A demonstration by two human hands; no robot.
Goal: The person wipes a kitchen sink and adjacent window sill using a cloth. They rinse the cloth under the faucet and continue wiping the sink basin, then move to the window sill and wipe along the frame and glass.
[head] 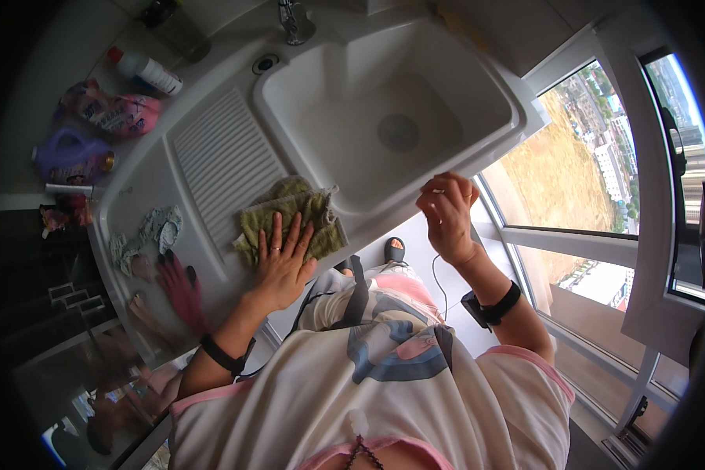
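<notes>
My left hand (283,267) lies flat with fingers spread on a folded olive-green towel (323,241). That towel rests at the front of the sink unit, partly over the ribbed washboard (226,153) and against the basin's rim. Above the front edge of the white ceramic basin (352,141), my right hand (449,217) is raised in the air with loosely curled fingers. I see nothing held in it. The basin's drain (398,132) shows at its bottom.
A chrome faucet (295,23) stands behind the basin. Along the left lie a white bottle with red cap (153,73), a pink pouch (120,111) and a purple jug (73,155). A pink glove (179,288) and crumpled patterned cloth (161,226) lie on the counter. A window (576,229) is at right.
</notes>
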